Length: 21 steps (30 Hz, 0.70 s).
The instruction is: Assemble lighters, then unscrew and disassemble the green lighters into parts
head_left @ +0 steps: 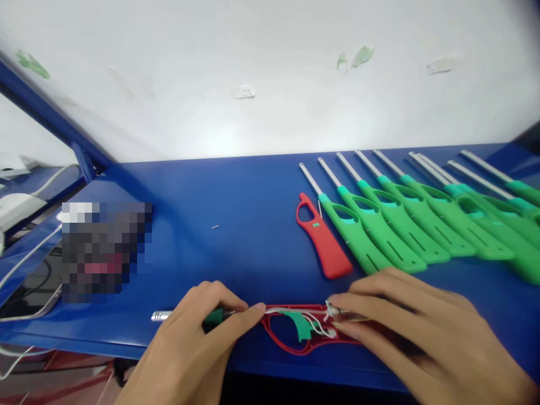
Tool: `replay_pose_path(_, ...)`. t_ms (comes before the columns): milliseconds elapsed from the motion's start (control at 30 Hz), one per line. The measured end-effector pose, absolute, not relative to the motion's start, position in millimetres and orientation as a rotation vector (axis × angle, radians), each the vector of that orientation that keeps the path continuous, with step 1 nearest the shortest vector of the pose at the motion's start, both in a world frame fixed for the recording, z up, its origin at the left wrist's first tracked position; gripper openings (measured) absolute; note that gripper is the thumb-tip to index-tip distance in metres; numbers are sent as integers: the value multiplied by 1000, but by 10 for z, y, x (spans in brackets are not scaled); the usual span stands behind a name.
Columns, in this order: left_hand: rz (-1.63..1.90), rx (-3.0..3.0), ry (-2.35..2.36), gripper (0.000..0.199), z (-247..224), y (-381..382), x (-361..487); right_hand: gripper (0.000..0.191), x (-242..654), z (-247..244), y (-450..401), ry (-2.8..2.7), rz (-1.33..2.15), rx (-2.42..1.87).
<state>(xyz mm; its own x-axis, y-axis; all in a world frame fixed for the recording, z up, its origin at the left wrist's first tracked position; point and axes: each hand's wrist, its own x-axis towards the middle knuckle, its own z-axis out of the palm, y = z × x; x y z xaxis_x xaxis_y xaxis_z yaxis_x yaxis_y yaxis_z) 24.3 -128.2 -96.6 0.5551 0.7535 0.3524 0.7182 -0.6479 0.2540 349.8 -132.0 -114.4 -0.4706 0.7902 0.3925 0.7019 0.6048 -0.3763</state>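
Left hand: the left hand (pixel 189 332) pinches the front end of a red, open plastic lighter half-shell (pixel 297 351) between thumb and fingers; that grip is closed on it.
Right hand: the right hand (pixel 430 332) has its grip clasped around a small see-through canister (pixel 352 316) with a pale end, over the handle part of the half-shell.
Half-shell: near the front edge of the blue, glossy counter (pixel 248 197), between the 2 hands.
Inside it: a green plastic trigger (pixel 300 325) and thin white wires (pixel 314 322), in plain sight from here.
Tube: a silver metal tube (pixel 159 316) pokes out past the left hand, which hides part of it.
In the way: the right hand covers most of the handle end, so I can't see how the canister sits there.
Beyond the hands: 1 tiny metal screw (pixel 215 226) lies alone; farther right, a red plastic shell piece (pixel 331 250) lies just beside a slanted row of green plastic lighters (pixel 373 244) with silver tubes.
Far left: a pixelated patch (pixel 105 253), its contents unreadable, near a white cable (pixel 31 256).
Behind: a white wall (pixel 270 56).
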Motion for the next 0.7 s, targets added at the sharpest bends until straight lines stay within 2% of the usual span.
replay_pose_path(133, 623, 2832, 1261, 71, -1016, -1267, 223, 23, 3500, -1127, -1327, -2316, 225, -1207)
replay_pose_path(200, 601, 2889, 1214, 75, -1039, -1253, 215, 23, 3512, -1124, -1340, -2324, 230, -1211)
replay_pose_path(433, 601, 2904, 1202, 53, -1044, -1242, 203, 26, 3527, -1128, -1389, -2372, 245, -1210)
replay_pose_path(600, 645, 2872, 1244, 53, -1022, -1285, 225, 34, 3515, -1072, -1386, -2393, 211, -1171)
replay_pose_path(700, 744, 2758, 1312, 36, -1024, -1277, 239, 35, 3514, -1060, -1401, -2364, 190, -1176)
